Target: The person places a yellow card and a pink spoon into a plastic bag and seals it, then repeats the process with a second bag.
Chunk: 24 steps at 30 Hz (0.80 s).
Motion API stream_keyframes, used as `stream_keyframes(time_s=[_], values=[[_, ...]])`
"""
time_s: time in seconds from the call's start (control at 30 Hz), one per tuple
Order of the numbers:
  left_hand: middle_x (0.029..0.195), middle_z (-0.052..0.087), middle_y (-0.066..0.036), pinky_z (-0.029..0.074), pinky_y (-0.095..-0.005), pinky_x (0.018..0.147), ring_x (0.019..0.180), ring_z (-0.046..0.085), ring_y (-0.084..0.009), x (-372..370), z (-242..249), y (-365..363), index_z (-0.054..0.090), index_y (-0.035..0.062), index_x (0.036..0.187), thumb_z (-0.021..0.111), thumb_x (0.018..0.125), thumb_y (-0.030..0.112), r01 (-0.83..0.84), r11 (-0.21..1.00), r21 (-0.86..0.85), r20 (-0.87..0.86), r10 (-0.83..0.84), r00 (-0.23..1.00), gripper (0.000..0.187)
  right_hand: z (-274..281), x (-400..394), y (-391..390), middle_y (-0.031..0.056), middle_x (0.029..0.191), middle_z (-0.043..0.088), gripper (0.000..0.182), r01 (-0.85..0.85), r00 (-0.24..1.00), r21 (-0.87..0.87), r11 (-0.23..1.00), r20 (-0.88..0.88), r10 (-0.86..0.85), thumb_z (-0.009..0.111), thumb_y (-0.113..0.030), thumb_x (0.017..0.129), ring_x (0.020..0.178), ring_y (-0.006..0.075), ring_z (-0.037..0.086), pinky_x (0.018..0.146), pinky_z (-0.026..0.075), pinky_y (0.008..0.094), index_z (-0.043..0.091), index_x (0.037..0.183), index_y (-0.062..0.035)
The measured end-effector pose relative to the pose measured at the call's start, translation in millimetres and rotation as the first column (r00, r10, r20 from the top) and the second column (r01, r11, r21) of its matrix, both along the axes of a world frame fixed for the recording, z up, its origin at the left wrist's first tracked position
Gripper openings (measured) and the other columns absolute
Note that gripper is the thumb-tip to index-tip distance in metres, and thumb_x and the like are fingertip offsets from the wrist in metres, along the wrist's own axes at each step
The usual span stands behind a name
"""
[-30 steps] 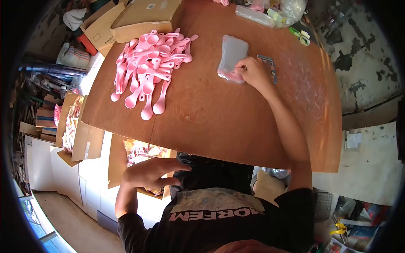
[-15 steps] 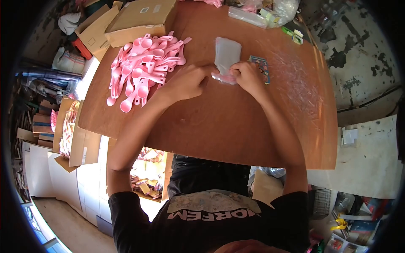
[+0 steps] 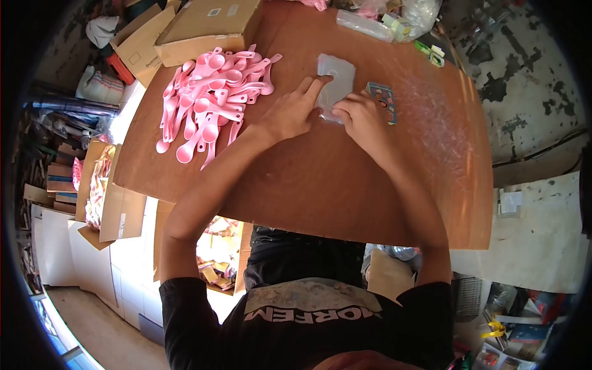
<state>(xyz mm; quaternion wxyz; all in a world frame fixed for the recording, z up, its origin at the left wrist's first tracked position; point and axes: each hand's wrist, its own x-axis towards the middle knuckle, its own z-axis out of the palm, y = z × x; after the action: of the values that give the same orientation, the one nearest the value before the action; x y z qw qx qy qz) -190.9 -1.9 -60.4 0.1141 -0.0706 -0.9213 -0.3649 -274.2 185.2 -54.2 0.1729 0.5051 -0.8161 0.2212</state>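
Observation:
A stack of clear plastic bags [image 3: 337, 69] lies flat on the brown table, a little right of the pink spoon pile. My left hand [image 3: 298, 110] rests at its left side, index finger stretched onto the film and thumb apart near the lower edge. With fingers curled into a pinch, my right hand [image 3: 361, 112] grips a plastic bag at the lower right edge. Its fingertips partly hide what they hold. Just beyond that hand lies a small blue printed card [image 3: 383, 98], partly covered by it. The pink measuring spoons [image 3: 213, 92] are heaped left of my left hand.
A closed cardboard box [image 3: 209, 28] stands at the back left of the table [image 3: 296, 185]. Green-handled scissors [image 3: 431, 54] and plastic packaging [image 3: 364, 26] lie at the back right. Clear film [image 3: 431, 117] covers part of the right side. Open boxes of packets [image 3: 219, 259] stand below.
My left hand has moved right and up, its index finger now extended over the bags instead of pinching the lower edge. My right hand stays at that edge, slightly lower.

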Motion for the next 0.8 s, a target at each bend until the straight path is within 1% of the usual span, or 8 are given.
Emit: stream_keyframes(time_s=[0.07, 0.1, 0.17, 0.3, 0.37, 0.47, 0.67, 0.8], values=[[0.13, 0.052, -0.016, 0.048, -0.0438, 0.087, 0.109, 0.058, -0.0373, -3, -2, 1, 0.06, 0.0042, 0.114, 0.064, 0.08, -0.002, 0.025, 0.999, 0.027, -0.211, -0.019, 0.977, 0.035, 0, 5, -2, 0.0065, 0.078, 0.065, 0.007, 0.02, 0.999, -0.025, 0.999, -0.034, -0.021, 0.066, -0.012, 0.082, 0.08, 0.0282, 0.058, 0.073, 0.048, 0.0404, 0.071, 0.081, -0.0074], [0.13, 0.052, -0.016, 0.048, -0.0438, 0.087, 0.109, 0.058, -0.0373, -7, -6, -1, 0.06, 0.0042, 0.114, 0.064, 0.08, -0.002, 0.027, 0.999, 0.028, -0.211, -0.02, 0.977, 0.035, -2, 3, -2, 0.0065, 0.078, 0.065, 0.007, 0.022, 0.999, -0.024, 0.999, -0.034, -0.023, 0.066, -0.012, 0.082, 0.08, 0.0282, 0.058, 0.073, 0.048, 0.0404, 0.071, 0.081, -0.0074], [0.124, 0.056, -0.015, 0.049, -0.0438, 0.085, 0.105, 0.059, -0.0361, -17, -12, -5, 0.063, 0.0053, 0.109, 0.069, 0.078, 0.001, 0.05, 0.994, -0.092, -0.321, -0.077, 0.944, 0.032, -5, -1, -2, 0.0073, 0.079, 0.066, 0.008, 0.022, 0.996, -0.053, 0.998, 0.093, -0.017, 0.065, -0.012, 0.083, 0.081, 0.029, 0.059, 0.073, 0.048, 0.0409, 0.072, 0.08, -0.0077], [0.105, 0.064, -0.012, 0.052, -0.0433, 0.081, 0.096, 0.064, -0.0321, -31, -15, -9, 0.067, 0.0094, 0.101, 0.07, 0.079, 0.009, 0.108, 0.982, -0.156, -0.288, -0.15, 0.946, 0.022, -7, -10, 1, 0.0095, 0.08, 0.066, 0.009, 0.01, 0.987, -0.08, 0.997, 0.158, 0.003, 0.065, -0.013, 0.083, 0.083, 0.0299, 0.06, 0.072, 0.048, 0.0418, 0.072, 0.081, -0.0074], [0.092, 0.068, -0.01, 0.052, -0.0417, 0.078, 0.089, 0.065, -0.0305, -35, -16, -4, 0.069, 0.007, 0.096, 0.072, 0.079, 0.009, 0.089, 0.989, -0.116, -0.279, -0.118, 0.953, 0.018, -8, -14, 4, 0.0116, 0.081, 0.066, 0.01, 0.056, 0.966, -0.092, 0.994, 0.256, -0.03, 0.066, -0.014, 0.082, 0.083, 0.0313, 0.062, 0.072, 0.049, 0.042, 0.072, 0.083, -0.0061], [0.09, 0.07, -0.011, 0.053, -0.0378, 0.076, 0.084, 0.067, -0.0292, -40, -22, -2, 0.068, 0.004, 0.1, 0.073, 0.077, 0.003, 0.134, 0.991, 0.0, -0.268, -0.129, 0.955, 0.023, -4, -17, 8, 0.0121, 0.082, 0.067, 0.01, 0.084, 0.945, -0.078, 0.993, 0.322, -0.054, 0.066, -0.014, 0.083, 0.083, 0.0314, 0.063, 0.072, 0.048, 0.0412, 0.071, 0.084, -0.0054], [0.104, 0.068, -0.015, 0.052, -0.0383, 0.086, 0.104, 0.064, -0.0308, -32, -8, 8, 0.068, 0.0029, 0.103, 0.073, 0.076, 0.001, 0.12, 0.978, 0.17, -0.278, -0.07, 0.958, 0.028, 0, -17, 11, 0.013, 0.082, 0.067, 0.01, 0.097, 0.947, -0.114, 0.989, 0.315, -0.057, 0.067, -0.013, 0.083, 0.076, 0.0306, 0.064, 0.069, 0.049, 0.04, 0.071, 0.086, -0.0045], [0.11, 0.067, -0.016, 0.051, -0.041, 0.089, 0.11, 0.061, -0.0332, -41, -12, 1, 0.068, 0.0018, 0.102, 0.073, 0.076, 0.002, 0.182, 0.982, 0.044, -0.339, -0.157, 0.928, 0.027, 8, -16, 12, 0.0133, 0.08, 0.067, 0.011, -0.007, 0.984, -0.169, 0.986, 0.176, 0.037, 0.066, -0.013, 0.085, 0.071, 0.03, 0.064, 0.066, 0.049, 0.0397, 0.07, 0.089, -0.0044]])
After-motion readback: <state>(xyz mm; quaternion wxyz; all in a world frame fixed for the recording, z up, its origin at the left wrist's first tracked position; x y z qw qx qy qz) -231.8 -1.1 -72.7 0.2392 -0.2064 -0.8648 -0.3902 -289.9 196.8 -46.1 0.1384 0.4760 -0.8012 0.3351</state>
